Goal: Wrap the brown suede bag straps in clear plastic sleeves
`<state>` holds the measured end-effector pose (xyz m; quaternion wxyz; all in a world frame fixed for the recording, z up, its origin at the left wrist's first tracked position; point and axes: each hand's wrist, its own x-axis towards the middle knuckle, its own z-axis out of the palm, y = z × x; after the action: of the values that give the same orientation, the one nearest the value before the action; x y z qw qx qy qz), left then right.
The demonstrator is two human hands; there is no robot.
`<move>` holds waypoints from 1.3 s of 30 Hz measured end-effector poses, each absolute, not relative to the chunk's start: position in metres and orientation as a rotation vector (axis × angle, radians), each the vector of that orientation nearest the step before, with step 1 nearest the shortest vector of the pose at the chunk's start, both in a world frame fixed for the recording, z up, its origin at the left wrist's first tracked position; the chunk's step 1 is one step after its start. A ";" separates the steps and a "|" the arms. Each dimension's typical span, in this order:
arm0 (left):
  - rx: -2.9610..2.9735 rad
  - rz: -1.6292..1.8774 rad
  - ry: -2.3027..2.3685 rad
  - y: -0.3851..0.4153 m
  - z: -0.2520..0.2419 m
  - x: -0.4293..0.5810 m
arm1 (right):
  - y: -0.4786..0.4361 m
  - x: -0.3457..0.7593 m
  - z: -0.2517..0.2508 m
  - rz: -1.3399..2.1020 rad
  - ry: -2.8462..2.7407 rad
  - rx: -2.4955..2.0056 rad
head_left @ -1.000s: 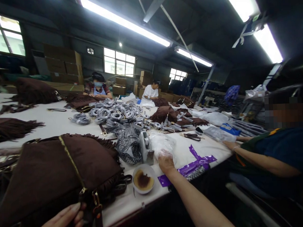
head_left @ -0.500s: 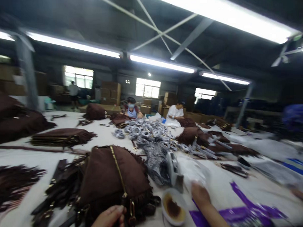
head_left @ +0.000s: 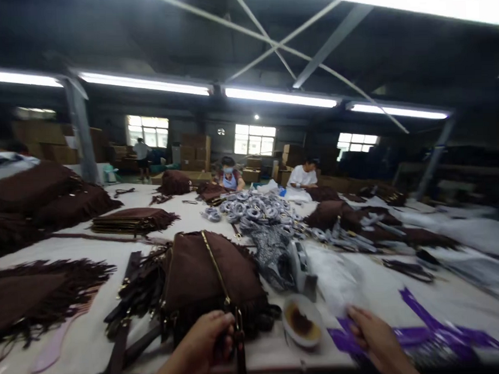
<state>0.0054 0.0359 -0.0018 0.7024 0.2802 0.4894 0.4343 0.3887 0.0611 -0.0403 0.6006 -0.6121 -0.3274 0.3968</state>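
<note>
A brown fringed bag (head_left: 195, 270) lies in front of me, with a gold zipper (head_left: 215, 264) running down its front. At the zipper's lower end my left hand (head_left: 209, 341) is closed on the dark zipper pull, beside a strap with a gold clasp (head_left: 238, 321). My right hand (head_left: 371, 335) is closed over purple plastic strips (head_left: 422, 336), just below a crumpled clear plastic bag (head_left: 338, 282). What its fingers hold, if anything, is hidden. Between my hands stands a white bowl (head_left: 302, 321) with brown stuff in it.
A tape dispenser (head_left: 302, 267) stands behind the bowl. Farther back is a heap of grey wrapped rings (head_left: 258, 208). Stacked brown pieces (head_left: 132, 221) and a pink comb (head_left: 54, 346) lie left. Two people (head_left: 230, 179) work across the table, and another person (head_left: 142, 155) stands far behind.
The view has swung left, so things sit farther right. My right hand has moved from the clear plastic bag down toward me. My left hand stays at the zipper's lower end.
</note>
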 end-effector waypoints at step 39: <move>0.697 0.916 0.930 0.033 -0.002 -0.016 | 0.045 0.166 -0.010 1.314 -1.292 -1.267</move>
<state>-0.0155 0.0328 -0.0021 0.7385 0.3175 0.4239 0.4173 0.1661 0.0446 -0.0101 0.4373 -0.5095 -0.5197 0.5282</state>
